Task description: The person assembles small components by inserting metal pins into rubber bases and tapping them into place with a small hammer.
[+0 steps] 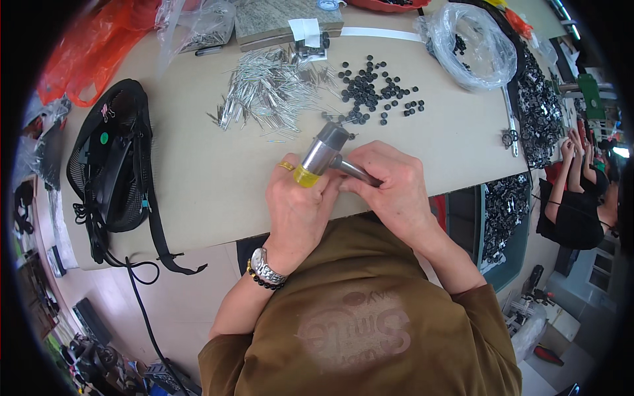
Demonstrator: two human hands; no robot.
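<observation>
A two-faced mallet [319, 157] with a metal head, one grey face and one yellow face, is over the near edge of the table. My right hand [398, 188] is closed around its metal handle. My left hand [294, 214] is just under the yellow face, its fingers curled in. The mallet head covers part of those fingers, so whatever they pinch is hidden. Beyond the hands lies a loose heap of thin silver metal pins [267, 89]. To its right are scattered small black round caps [363, 89].
A black mesh bag [112, 158] with straps and a cable lies at the table's left. Along the back are a stone block [264, 20], a red plastic bag [99, 46] and a clear bag [472, 46]. Bins of small dark parts [505, 218] stand right, near another person [581, 191].
</observation>
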